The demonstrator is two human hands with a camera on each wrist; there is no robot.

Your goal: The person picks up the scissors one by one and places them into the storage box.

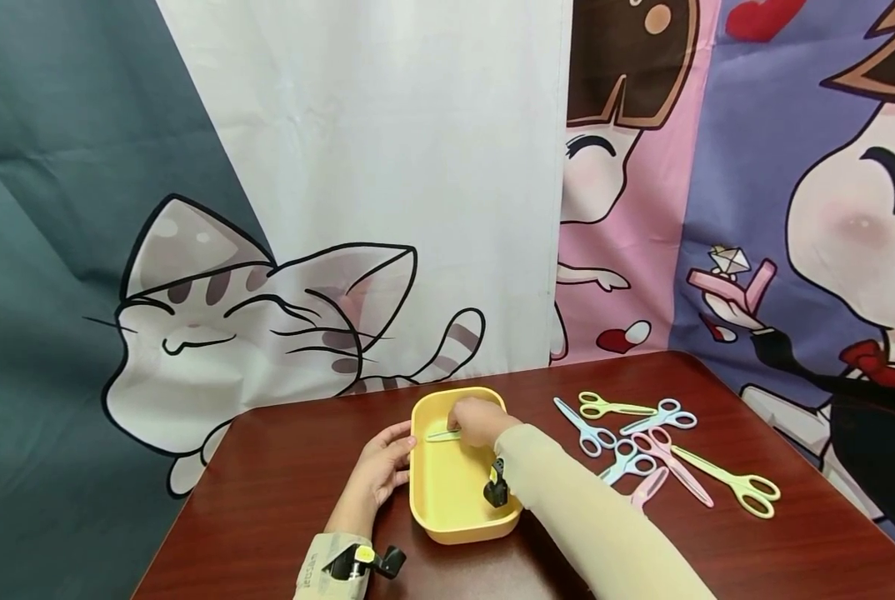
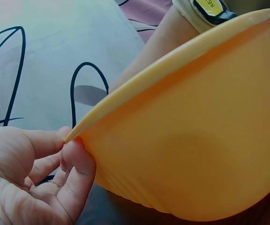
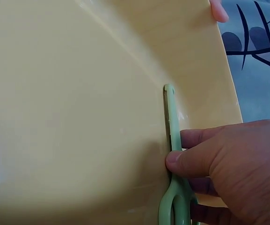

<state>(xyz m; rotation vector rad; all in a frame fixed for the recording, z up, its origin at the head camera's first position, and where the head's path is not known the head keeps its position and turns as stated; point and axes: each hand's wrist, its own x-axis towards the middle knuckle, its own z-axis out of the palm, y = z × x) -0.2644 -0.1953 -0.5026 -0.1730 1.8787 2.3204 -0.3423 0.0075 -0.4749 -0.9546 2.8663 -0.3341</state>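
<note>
Tray (image 1: 455, 500): Yellow, on the desk (image 1: 305, 467), long sides running away from the person. The position appears chosen for access from either side.
Green scissors (image 3: 175, 133): Located inside the tray at its far end, blades together, tip directed at the left wall. Whether they rest on the tray floor or sit just above it, the views do not settle.
Left hand (image 1: 382, 465): Stationed at the tray's left side, thumb and finger pinching the rim (the left wrist view shows this best). Probable function: to keep the tray from sliding or turning during work inside it.
Right hand (image 1: 481, 422): Reaching into the tray, with thumb and fingers pinching the green scissors just ahead of the handle loops. A hold at this point likely governs the direction of the blades and keeps them together.
Loose scissors: Grouped on the desk to the right of the tray, in blue (image 1: 590, 429), yellow (image 1: 732, 482) and pink (image 1: 676, 467); several touch or overlap. Their placement probably suits the right hand's reach.
Right sleeve (image 1: 590, 508): Crosses the tray's right wall and partly hides the nearest pink pair.
Backdrop (image 1: 417, 167): Printed cloth, hanging behind the desk.
</note>
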